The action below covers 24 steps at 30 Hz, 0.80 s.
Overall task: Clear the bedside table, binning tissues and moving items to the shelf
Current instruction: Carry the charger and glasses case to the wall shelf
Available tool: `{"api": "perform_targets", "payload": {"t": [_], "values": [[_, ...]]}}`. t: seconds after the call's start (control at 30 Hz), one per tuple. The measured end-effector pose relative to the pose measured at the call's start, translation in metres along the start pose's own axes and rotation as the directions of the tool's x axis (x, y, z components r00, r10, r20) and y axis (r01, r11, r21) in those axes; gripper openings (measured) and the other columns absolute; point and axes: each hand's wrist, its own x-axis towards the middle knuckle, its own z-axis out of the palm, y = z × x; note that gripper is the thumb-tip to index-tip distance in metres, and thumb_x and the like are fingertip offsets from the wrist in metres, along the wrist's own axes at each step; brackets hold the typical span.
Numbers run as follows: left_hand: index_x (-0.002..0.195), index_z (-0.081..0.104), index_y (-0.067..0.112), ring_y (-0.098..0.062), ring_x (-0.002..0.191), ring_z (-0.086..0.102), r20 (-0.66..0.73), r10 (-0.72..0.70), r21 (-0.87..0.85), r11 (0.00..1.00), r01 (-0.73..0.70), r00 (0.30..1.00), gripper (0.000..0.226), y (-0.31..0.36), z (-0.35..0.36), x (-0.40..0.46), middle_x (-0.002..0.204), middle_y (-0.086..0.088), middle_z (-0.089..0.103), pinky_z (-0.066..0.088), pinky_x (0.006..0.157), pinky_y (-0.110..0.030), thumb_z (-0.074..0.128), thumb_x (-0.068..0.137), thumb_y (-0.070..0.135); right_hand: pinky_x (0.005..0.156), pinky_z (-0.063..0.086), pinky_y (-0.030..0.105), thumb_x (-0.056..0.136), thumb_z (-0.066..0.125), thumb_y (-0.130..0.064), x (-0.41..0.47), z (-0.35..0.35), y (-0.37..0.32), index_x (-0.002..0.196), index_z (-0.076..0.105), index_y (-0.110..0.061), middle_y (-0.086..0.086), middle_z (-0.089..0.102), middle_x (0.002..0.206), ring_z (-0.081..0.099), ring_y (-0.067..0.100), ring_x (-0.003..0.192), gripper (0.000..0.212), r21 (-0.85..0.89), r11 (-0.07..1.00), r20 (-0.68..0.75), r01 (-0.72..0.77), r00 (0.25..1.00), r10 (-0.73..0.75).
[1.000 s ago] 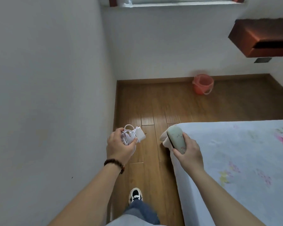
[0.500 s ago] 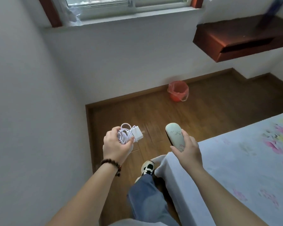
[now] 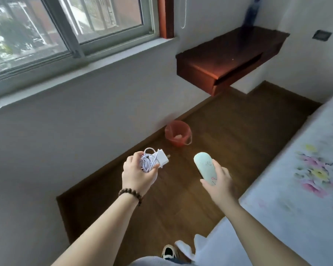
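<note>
Beside the bed [image 3: 296, 189], a wall-mounted shelf [image 3: 229, 54] at one o'clock awaits both items; the bin [image 3: 178, 133] at twelve holds something pale. Left hand [image 3: 138, 175] clutches a coiled charger [image 3: 155, 161], right hand [image 3: 219, 181] a pale green case [image 3: 205, 167]. Since a second ago, view has risen, revealing the window [image 3: 65, 25].

1. We see the wall shelf [image 3: 227, 60] as dark red wood with a glossy, smooth top.
2. Floor [image 3: 229, 135]: brown wood planks, slight sheen.
3. Bin [image 3: 178, 135] by the far wall: translucent orange plastic.
4. Charger [image 3: 154, 160]: smooth white plastic, with its cable.
5. Oval case [image 3: 205, 167]: pale, smooth, matt.
6. Bed sheet [image 3: 306, 179]: matt floral cloth.
7. Bracelet [image 3: 132, 194]: dark, matt beads.
</note>
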Motion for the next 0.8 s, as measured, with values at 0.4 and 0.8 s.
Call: {"api": "perform_targets", "payload": {"t": [0.4,0.8], "values": [[0.111,0.051,0.024,-0.02,0.104,0.05,0.291,0.29,-0.123,0.956,-0.265,0.912,0.049,0.123,0.168,0.159,0.107,0.0,0.055,0.046,0.087,-0.04,0.071,0.072,0.044,0.081,0.049,0.032,0.074,0.074,-0.032,0.133,-0.072,0.059,0.14,0.032,-0.033,0.001,0.05,0.126,0.05,0.02,0.107,0.078,0.023,0.95,-0.308,-0.312,0.902,0.304],[0.112,0.049,0.025,-0.02,0.107,0.05,0.38,0.426,-0.237,0.903,-0.359,0.821,0.049,0.273,0.341,0.373,0.109,0.002,0.056,0.04,0.084,-0.032,0.07,0.073,0.045,0.079,0.043,0.03,0.075,0.074,-0.03,0.383,-0.137,0.098,0.141,0.033,-0.032,0.001,0.05,0.124,0.049,0.02,0.109,0.077,0.042,0.908,-0.404,-0.417,0.824,0.397]]}}
